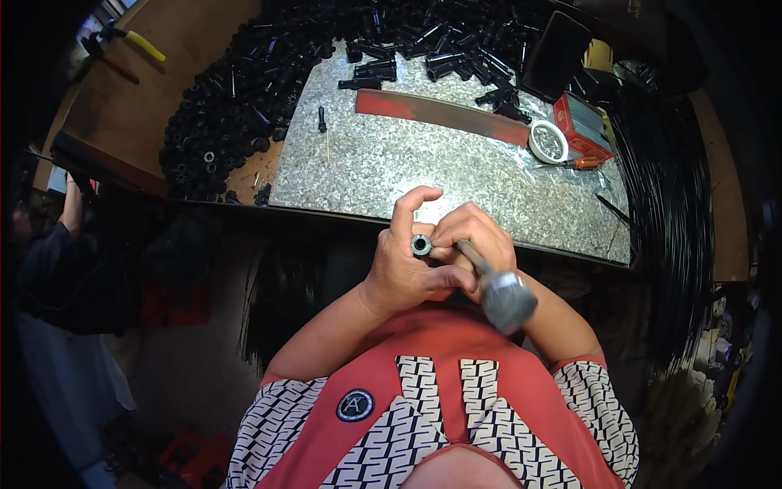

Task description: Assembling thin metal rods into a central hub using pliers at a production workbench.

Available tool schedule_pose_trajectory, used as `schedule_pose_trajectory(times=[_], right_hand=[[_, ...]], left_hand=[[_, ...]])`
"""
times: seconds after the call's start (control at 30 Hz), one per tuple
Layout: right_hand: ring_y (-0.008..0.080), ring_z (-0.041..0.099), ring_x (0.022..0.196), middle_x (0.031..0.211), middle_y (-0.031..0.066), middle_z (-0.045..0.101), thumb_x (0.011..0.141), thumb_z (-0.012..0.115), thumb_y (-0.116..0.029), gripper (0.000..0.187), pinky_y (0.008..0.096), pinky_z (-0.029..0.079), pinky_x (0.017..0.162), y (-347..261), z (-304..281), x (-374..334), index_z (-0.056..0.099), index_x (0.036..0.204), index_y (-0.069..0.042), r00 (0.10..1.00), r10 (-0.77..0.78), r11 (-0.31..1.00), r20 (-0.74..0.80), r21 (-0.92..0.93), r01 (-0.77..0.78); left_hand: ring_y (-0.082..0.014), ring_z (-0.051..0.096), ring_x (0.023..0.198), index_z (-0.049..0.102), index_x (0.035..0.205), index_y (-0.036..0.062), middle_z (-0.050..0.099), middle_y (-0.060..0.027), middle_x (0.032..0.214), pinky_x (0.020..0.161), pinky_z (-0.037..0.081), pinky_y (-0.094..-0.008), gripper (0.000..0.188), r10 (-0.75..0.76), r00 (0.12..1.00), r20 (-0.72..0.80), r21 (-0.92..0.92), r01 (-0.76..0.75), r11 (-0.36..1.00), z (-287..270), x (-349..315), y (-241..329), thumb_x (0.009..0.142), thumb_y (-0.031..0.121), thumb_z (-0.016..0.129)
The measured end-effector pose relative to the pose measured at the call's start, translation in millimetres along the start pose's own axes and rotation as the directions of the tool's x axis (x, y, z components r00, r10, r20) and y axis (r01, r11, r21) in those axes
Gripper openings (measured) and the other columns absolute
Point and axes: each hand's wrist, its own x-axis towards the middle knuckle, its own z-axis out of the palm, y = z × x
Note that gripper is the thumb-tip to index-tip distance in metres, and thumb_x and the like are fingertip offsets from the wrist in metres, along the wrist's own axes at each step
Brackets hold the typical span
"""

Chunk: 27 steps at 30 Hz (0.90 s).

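Note:
Just in front of the table's near edge, my two hands are close together. My left hand (405,265) curls round a small black ring-ended tube (421,245), its hollow end facing up and its index finger raised and bent. My right hand (481,236) is beside it, the fingertips near the tube's rim. From the right hand a stick-like tool (509,301) slants back towards my chest, with a thin shaft and a thick, rounded grey end blurred by motion. The fingers hide the rest of the tube.
A speckled stone-look board (366,175) covers the tabletop, with a small black part (322,122) on it. Beyond are a red-grey strip (444,118), heaped black parts (244,106), a white bowl (548,142), a red box (582,126) and an orange-handled screwdriver (582,164). Long black rods (664,220) hang right.

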Motion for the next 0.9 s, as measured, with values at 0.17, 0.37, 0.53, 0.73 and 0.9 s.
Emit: schedule_pose_trajectory(times=[0.17,0.37,0.53,0.73,0.9], right_hand=[[0.0232,0.053,0.065,0.074,0.0091,0.052,0.076,0.073,-0.014,0.023,0.0327,0.043,0.059,-6.6,-0.7,11.4,0.054,0.083,-0.002,0.937,0.338,0.930,0.093,0.121,-0.348],[0.0094,0.047,0.065,0.072,0.0002,0.049,0.078,0.073,-0.013,0.028,0.0257,0.041,0.060,-19.3,-22.9,13.4,0.052,0.094,-0.004,0.761,0.590,0.760,0.271,0.134,-0.636],[0.0153,0.052,0.063,0.077,0.0063,0.052,0.076,0.072,-0.008,0.048,0.0308,0.043,0.059,-26.0,-52.0,-10.9,0.051,0.119,-0.003,0.845,0.478,0.878,0.241,-0.126,-0.461],[0.0253,0.052,0.057,0.073,0.0100,0.047,0.065,0.071,0.001,0.074,0.0362,0.043,0.051,-49.7,-61.9,-17.1,0.047,0.134,-0.005,0.887,0.316,0.819,0.337,-0.569,-0.075],[0.0221,0.049,0.055,0.071,0.0078,0.045,0.068,0.070,0.001,0.070,0.0356,0.040,0.049,-50.3,-57.8,-23.5,0.048,0.134,-0.007,0.907,0.299,0.776,0.296,-0.629,-0.051]], left_hand=[[-0.0077,0.058,0.062,0.029,0.132,0.0003,0.058,-0.0020,0.062,0.058,0.043,-0.0190,0.108,-0.157,0.987,-0.031,-0.365,0.135,0.921,1.4,-4.5,-5.0,0.054,0.051,0.085],[-0.0016,0.038,0.052,0.029,0.132,0.0017,0.041,0.0060,0.057,0.050,0.030,-0.0163,0.113,-0.195,0.981,-0.016,-0.290,0.182,0.939,-21.5,0.7,-4.9,0.049,0.058,0.081],[-0.0012,0.038,0.050,0.029,0.133,0.0008,0.038,0.0067,0.057,0.048,0.031,-0.0161,0.112,-0.209,0.976,-0.067,-0.340,0.175,0.924,-37.8,2.9,-7.5,0.051,0.061,0.078],[0.0004,0.034,0.051,0.037,0.127,0.0030,0.038,0.0084,0.054,0.050,0.024,-0.0160,0.101,-0.219,0.972,-0.081,-0.316,0.184,0.931,-36.7,4.1,-8.8,0.051,0.049,0.085],[0.0003,0.036,0.051,0.041,0.124,0.0036,0.040,0.0083,0.052,0.049,0.025,-0.0171,0.094,-0.194,0.981,0.018,-0.237,0.193,0.952,-30.6,5.3,-8.7,0.053,0.039,0.090]])
